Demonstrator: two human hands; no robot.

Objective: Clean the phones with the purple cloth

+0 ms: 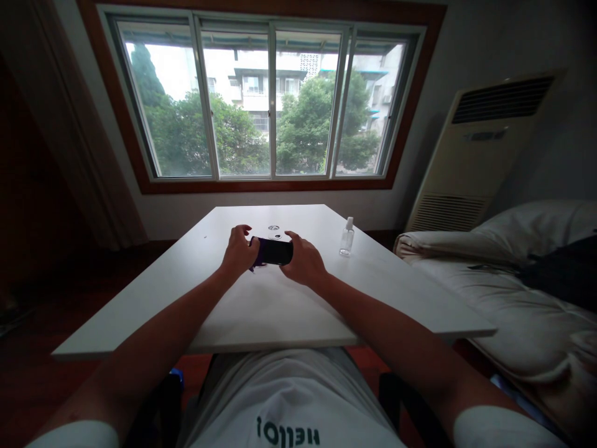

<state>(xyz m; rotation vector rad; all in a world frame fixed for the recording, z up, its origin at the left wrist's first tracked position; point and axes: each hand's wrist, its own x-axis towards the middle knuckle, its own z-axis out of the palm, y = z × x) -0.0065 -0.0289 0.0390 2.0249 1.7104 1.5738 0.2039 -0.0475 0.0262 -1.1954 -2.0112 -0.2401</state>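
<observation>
Above the white table, a dark smartphone (278, 252) lies sideways between my two hands, its black face towards me. My left hand (239, 252) is closed at the phone's left end, with its thumb on a purple cloth (260, 252) that covers that end and hangs below it. The phone's right end is gripped by my right hand (303, 256), fingers behind and thumb at the lower edge. Just beyond the phone, small round black-and-white shapes (273, 228) show on the tabletop; I cannot make out what they are.
A clear spray bottle (346, 238) with a white cap stands upright on the white table (280, 311), right of my hands. A padded sofa (457, 274) with dark fabric on it is to the right. Behind it stands an air conditioner (476, 155). The window (270, 99) is ahead.
</observation>
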